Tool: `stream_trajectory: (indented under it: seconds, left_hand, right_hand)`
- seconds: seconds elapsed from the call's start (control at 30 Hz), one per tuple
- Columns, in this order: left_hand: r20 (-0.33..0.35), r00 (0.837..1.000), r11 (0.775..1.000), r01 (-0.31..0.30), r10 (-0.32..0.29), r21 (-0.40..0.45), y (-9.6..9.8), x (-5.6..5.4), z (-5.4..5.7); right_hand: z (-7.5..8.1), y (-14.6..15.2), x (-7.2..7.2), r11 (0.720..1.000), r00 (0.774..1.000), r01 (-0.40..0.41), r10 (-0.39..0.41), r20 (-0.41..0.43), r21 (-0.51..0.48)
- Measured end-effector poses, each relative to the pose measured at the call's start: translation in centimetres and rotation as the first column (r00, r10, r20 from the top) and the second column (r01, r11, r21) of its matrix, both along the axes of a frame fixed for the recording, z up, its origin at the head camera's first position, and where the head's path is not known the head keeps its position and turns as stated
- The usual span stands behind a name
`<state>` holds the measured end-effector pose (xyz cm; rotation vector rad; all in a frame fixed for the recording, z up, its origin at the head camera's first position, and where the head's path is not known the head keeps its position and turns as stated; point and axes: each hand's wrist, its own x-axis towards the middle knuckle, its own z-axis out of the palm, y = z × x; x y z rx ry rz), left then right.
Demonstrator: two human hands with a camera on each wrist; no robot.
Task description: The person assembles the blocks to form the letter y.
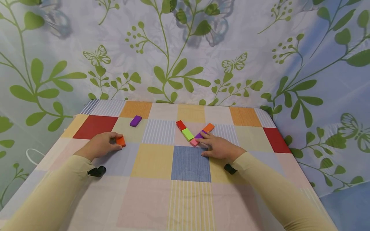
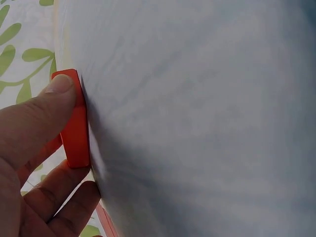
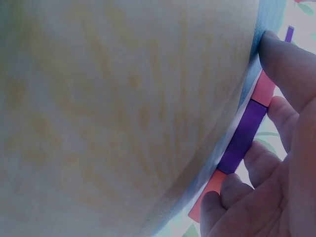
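Note:
At the left of the table, my left hand (image 1: pixel 99 146) pinches an orange-red block (image 1: pixel 120 141) between thumb and fingers. In the left wrist view the thumb lies on one end of this orange-red block (image 2: pixel 78 131), fingers behind it. My right hand (image 1: pixel 222 148) has its fingers spread along a slanted row: a pink block (image 1: pixel 193 142), a purple block (image 3: pixel 242 137) and an orange block (image 1: pixel 209 127). Its fingertips touch the row's far side, while the thumb stands apart near the table. A lime-green block (image 1: pixel 187 134) and a red block (image 1: pixel 180 124) form the V's other arm.
A loose purple block (image 1: pixel 135 121) lies farther back on the left. The patchwork tablecloth (image 1: pixel 150 199) covers the table, with a leaf-patterned curtain (image 1: pixel 179 48) behind it. Dark wrist-worn devices (image 1: pixel 97 171) show below both hands.

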<state>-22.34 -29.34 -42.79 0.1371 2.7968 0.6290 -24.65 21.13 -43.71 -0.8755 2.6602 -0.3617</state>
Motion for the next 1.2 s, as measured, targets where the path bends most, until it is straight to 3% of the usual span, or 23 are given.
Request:
stream_trajectory:
  seconds: [0.37, 0.9, 1.2]
  left_hand:
    - [-0.002, 1.0, 1.0, 0.006, -0.006, -0.013, -0.1, -0.2, -0.5]
    - [-0.021, 0.999, 0.996, 0.026, -0.028, -0.084, 0.3, -0.5, -0.1]
    - [-0.055, 0.995, 0.996, 0.084, -0.085, -0.023, 1.8, -0.6, 0.1]
  right_hand:
    - [-0.2, 0.2, 0.0, 1.0, 1.0, -0.008, 0.008, -0.014, -0.019]
    - [-0.1, 0.1, 0.0, 1.0, 1.0, -0.007, 0.007, -0.001, -0.011]
    - [-0.1, 0.2, -0.2, 1.0, 1.0, 0.004, -0.004, 0.009, -0.007]
